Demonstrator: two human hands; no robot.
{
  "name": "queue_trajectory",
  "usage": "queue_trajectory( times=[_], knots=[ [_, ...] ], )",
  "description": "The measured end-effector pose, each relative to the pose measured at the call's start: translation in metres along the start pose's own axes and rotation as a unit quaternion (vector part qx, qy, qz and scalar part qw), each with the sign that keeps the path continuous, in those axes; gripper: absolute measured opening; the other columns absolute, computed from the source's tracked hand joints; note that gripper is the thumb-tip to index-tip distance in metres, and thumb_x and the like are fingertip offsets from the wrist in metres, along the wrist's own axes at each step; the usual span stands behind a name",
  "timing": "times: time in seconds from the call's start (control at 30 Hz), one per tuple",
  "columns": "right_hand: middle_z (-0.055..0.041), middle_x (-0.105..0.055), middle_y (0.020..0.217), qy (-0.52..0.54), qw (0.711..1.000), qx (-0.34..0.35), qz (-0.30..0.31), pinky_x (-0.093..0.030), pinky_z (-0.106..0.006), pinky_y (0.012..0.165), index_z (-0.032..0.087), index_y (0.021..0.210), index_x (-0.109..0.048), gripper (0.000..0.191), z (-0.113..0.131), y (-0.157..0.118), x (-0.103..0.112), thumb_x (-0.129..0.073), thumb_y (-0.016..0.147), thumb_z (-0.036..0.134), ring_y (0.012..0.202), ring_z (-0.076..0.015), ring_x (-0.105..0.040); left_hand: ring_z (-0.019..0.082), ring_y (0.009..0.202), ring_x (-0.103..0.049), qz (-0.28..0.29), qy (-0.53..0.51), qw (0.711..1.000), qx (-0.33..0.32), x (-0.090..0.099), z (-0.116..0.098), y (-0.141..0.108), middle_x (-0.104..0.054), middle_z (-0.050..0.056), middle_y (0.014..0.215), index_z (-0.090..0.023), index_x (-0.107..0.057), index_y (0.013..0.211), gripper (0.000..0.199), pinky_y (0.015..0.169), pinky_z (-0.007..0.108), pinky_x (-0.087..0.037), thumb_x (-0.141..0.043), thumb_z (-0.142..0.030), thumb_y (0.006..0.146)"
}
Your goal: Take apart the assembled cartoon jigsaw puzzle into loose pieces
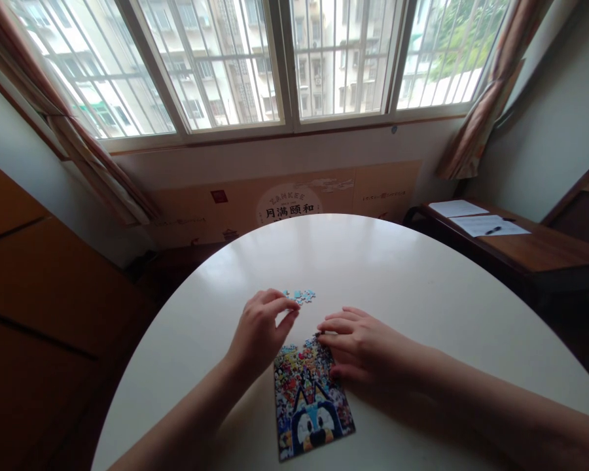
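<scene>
The jigsaw puzzle lies on the near part of the white round table, a blue cartoon face filling its near end, small crowded figures beyond, and its far edge uneven! Just past it, the left hand hangs over the table with thumb and index fingertips drawn close together; whether a piece is pinched there, I cannot tell. Right by those fingertips, on the far side, sits a small cluster of loose light-blue pieces. Over to the right, the right hand is at the puzzle's far right corner, fingers loosely extended onto it, thumb apart along the right edge, nothing clenched. Farther off to the right, papers lie on a brown desk.
</scene>
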State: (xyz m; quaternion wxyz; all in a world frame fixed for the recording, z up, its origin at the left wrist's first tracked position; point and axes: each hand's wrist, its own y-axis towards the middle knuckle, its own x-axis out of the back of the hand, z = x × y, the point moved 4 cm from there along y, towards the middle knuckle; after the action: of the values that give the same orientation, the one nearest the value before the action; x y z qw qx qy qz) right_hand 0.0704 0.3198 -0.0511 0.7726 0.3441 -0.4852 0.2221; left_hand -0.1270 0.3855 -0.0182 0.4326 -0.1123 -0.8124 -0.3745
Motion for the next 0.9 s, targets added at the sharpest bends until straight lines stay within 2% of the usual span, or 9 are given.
queue_trajectory(
  times=[0.13,0.37,0.6,0.9],
  knots=[
    [-0.0092,-0.061,0.130,-0.001,1.000,-0.001,-0.005,-0.040,-0.044,0.108,0.021,0.129,-0.061,0.045,0.000,0.001,0.000,-0.065,0.091,0.044,0.120,-0.0232,-0.056,0.022,0.086,-0.059,0.065,-0.009,0.998,-0.019,-0.015,-0.019,-0.006,-0.066,0.003,0.090,-0.025,-0.074,0.088,0.005,0.083,0.043,-0.047,-0.072,-0.021,0.086],
    [-0.0091,-0.061,0.130,0.001,1.000,0.002,-0.011,-0.040,-0.042,0.108,0.021,0.130,-0.061,0.046,0.001,0.002,0.001,-0.065,0.091,0.044,0.119,-0.0224,-0.055,0.022,0.084,-0.058,0.107,-0.006,0.994,0.000,-0.026,-0.016,-0.009,-0.065,0.003,0.088,-0.026,-0.076,0.085,0.005,0.084,0.044,-0.047,-0.073,-0.021,0.085],
    [-0.0099,-0.060,0.131,-0.002,1.000,-0.008,-0.001,-0.042,-0.044,0.108,0.021,0.126,-0.063,0.042,0.002,0.003,0.004,-0.067,0.090,0.043,0.118,-0.0227,-0.056,0.023,0.085,-0.058,0.109,-0.006,0.994,0.012,-0.029,-0.018,-0.008,-0.065,0.003,0.087,-0.023,-0.073,0.082,0.008,0.084,0.044,-0.046,-0.068,-0.023,0.088],
    [-0.0088,-0.061,0.128,0.002,1.000,-0.016,-0.008,-0.044,-0.043,0.105,0.022,0.124,-0.066,0.040,0.004,0.004,0.006,-0.068,0.089,0.042,0.114,-0.0222,-0.058,0.024,0.089,-0.059,0.108,-0.006,0.994,0.021,-0.029,-0.016,-0.007,-0.065,0.003,0.088,-0.023,-0.073,0.082,0.007,0.085,0.044,-0.046,-0.069,-0.019,0.086]
  ],
)
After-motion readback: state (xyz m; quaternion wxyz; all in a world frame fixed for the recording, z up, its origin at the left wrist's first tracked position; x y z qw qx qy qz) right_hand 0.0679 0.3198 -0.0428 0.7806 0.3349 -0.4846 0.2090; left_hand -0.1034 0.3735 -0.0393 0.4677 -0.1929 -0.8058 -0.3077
